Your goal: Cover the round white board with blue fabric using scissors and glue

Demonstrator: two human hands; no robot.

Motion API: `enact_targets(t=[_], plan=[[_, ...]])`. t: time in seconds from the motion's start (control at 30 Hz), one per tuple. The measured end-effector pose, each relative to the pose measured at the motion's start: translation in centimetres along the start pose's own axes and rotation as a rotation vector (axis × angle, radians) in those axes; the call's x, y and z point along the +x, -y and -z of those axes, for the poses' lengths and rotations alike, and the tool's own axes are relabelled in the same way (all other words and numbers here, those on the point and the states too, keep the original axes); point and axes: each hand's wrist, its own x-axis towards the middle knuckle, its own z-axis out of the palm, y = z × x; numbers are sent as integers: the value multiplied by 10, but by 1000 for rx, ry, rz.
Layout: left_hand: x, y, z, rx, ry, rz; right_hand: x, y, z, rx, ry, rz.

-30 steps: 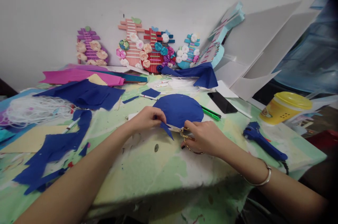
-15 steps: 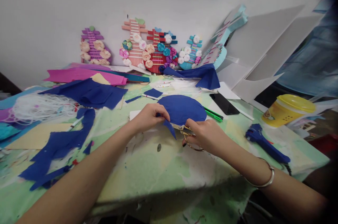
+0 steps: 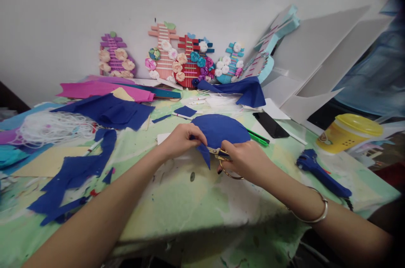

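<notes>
A rounded piece of dark blue fabric or paper (image 3: pixel 221 129) is held up over the front middle of the table. My left hand (image 3: pixel 185 139) pinches its left edge, where a narrow pointed strip hangs down. In my right hand (image 3: pixel 242 158) are gold-handled scissors (image 3: pixel 232 174), fingers through the loops. Their blades lie at the lower edge of the blue piece, close to my left fingertips; the blade tips are hard to make out.
Blue scraps (image 3: pixel 76 171) and white string (image 3: pixel 57 127) lie left. A phone (image 3: pixel 270 124), green cutter (image 3: pixel 257 137), blue glue gun (image 3: pixel 322 173) and yellow tub (image 3: pixel 349 133) are right. Decorated instrument shapes (image 3: pixel 163 51) lean on the wall behind.
The view has shifted slightly. The scissors' blades sit a little nearer my left fingers along the blue edge, and both hands keep their hold.
</notes>
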Motion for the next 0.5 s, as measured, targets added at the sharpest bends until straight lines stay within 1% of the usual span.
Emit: enact_targets(t=[0.1, 0.2, 0.3, 0.4, 0.5], plan=[[1, -1, 2, -40, -15, 14, 0, 0, 3, -4, 23, -11], [1, -1, 4, -102, -54, 70, -1, -2, 1, 18, 12, -9], [1, -2, 5, -157, -86, 133, -4, -5, -4, 52, -62, 15], [1, -3, 6, -197, -96, 168, -5, -6, -7, 55, -146, 26], [2, -3, 5, -220, -99, 185, -4, -3, -5, 22, -140, 11]])
